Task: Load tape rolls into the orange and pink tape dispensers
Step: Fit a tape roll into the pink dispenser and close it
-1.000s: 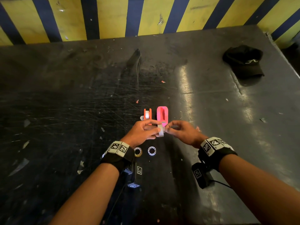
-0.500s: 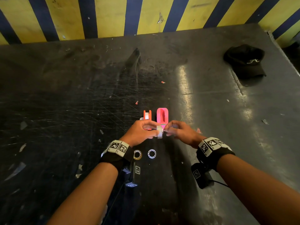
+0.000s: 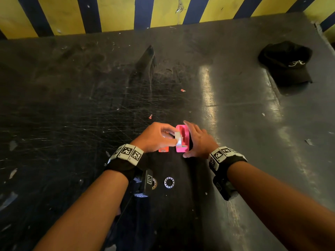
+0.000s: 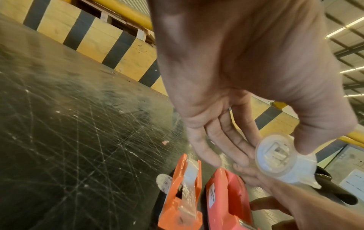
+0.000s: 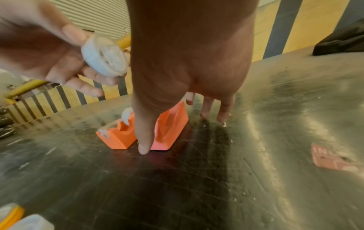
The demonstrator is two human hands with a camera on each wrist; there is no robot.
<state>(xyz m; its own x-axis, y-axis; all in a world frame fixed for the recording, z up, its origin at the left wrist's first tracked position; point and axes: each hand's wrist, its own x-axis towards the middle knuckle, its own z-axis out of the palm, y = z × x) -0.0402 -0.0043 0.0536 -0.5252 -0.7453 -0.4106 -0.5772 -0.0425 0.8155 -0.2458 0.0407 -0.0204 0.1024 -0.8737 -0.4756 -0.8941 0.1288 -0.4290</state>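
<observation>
The pink dispenser (image 3: 182,142) stands on the dark table with its slot empty. Just left of it is the orange dispenser (image 3: 163,149), mostly hidden under my left hand in the head view; in the right wrist view the orange dispenser (image 5: 118,137) carries a clear roll. My left hand (image 3: 163,136) pinches a clear tape roll (image 3: 178,139) between thumb and fingers, just above the pink dispenser's left wall. The same tape roll (image 4: 279,157) shows in the left wrist view. My right hand (image 3: 196,140) brackets the pink dispenser (image 5: 171,124), fingers straight along its right side, thumb at the near end.
Two small tape rings (image 3: 169,182) lie on the table near my left wrist. A black cap (image 3: 286,64) sits at the far right. A yellow and blue striped wall (image 3: 163,11) closes the table's far edge. A pink paper scrap (image 5: 332,158) lies to the right.
Both hands moved forward from in front of the dispensers. My right hand let go of the tape roll and went to the pink dispenser's side. My left hand carried the roll over the pink dispenser.
</observation>
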